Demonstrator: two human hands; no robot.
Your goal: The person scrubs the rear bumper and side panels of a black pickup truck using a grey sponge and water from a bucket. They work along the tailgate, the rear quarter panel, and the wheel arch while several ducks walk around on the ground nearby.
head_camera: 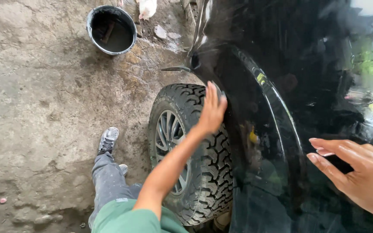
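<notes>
Count: one black car body (307, 86), one knobby tyre (208, 172), one bucket (111, 29) | left hand (212, 113) flat, fingers together, on the arch over the tyre | right hand (359, 172) empty, fingers spread, just off the panel | fender glossy, wet, mirror-like, arch curving up the frame, at right.

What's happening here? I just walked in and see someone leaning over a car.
A person is bent over a wet black car beside its wheel. The left hand lies flat against the fender just above the knobby tyre. The right hand is open, fingers spread, at the glossy body panel; whether it touches is unclear. Neither hand holds anything. A black bucket of dark water stands on the wet concrete ahead of the wheel.
</notes>
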